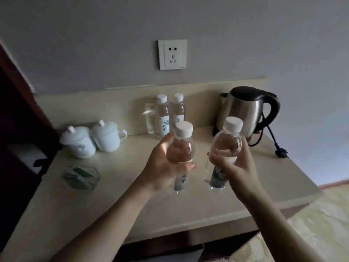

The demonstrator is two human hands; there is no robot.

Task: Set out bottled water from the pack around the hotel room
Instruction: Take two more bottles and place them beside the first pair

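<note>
I hold one clear water bottle in each hand above a beige desk (117, 201). My left hand (162, 167) grips a white-capped bottle (182, 142) around its middle. My right hand (234, 165) grips a second white-capped bottle (227, 140), tilted slightly left. Both bottles hang just above the desk surface. Two more white-capped bottles (162, 116) (178, 110) stand upright at the back of the desk against the low backsplash, behind the bottle in my left hand.
A steel electric kettle (243, 110) with a black cord and plug (281, 153) stands at the back right. Two white lidded cups (79, 142) (107, 136) sit at the left. A glass ashtray (81, 177) lies near them. A wall socket (172, 54) is above.
</note>
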